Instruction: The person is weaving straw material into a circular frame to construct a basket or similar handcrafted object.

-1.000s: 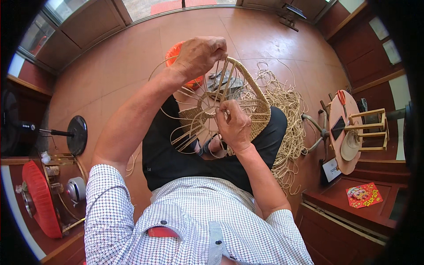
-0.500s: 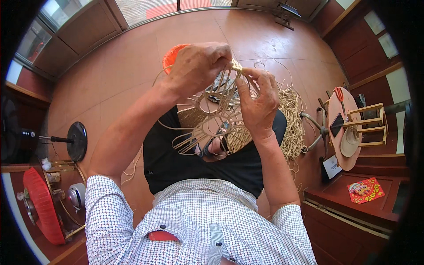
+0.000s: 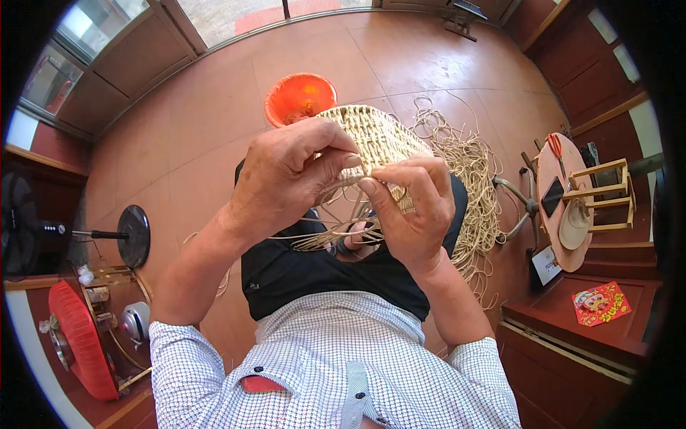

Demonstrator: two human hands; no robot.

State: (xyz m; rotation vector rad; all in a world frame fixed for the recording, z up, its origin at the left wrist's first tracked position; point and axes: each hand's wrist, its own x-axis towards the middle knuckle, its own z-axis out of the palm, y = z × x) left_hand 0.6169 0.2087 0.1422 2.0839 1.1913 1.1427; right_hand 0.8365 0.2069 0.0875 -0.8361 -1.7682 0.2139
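Note:
Above my lap is a woven straw-coloured basket (image 3: pixel 379 134), its closely woven side facing up and away from me. My left hand (image 3: pixel 289 171) is closed, thumb and fingers pinching the basket's near edge. Right beside it, my right hand (image 3: pixel 414 204) pinches the same edge, its fingertips almost meeting the left ones. Long loose cord ends (image 3: pixel 329 239) hang below the edge, over my black trousers (image 3: pixel 286 279). Which strand lies between the fingertips is too small to tell. My hands cover part of the basket's near side.
A heap of tan cord (image 3: pixel 475 207) lies on the floor by my right leg. An orange-red basin (image 3: pixel 300 96) stands ahead, left of the basket. On the right are a round-topped table (image 3: pixel 572 243) with red scissors (image 3: pixel 556 146), and a small wooden stool (image 3: pixel 600 193). A black round base (image 3: pixel 134 236) stands left.
The basket has been turned, so its woven side now faces up instead of the open strands. Both hands have come down nearer to my body, uncovering the basin.

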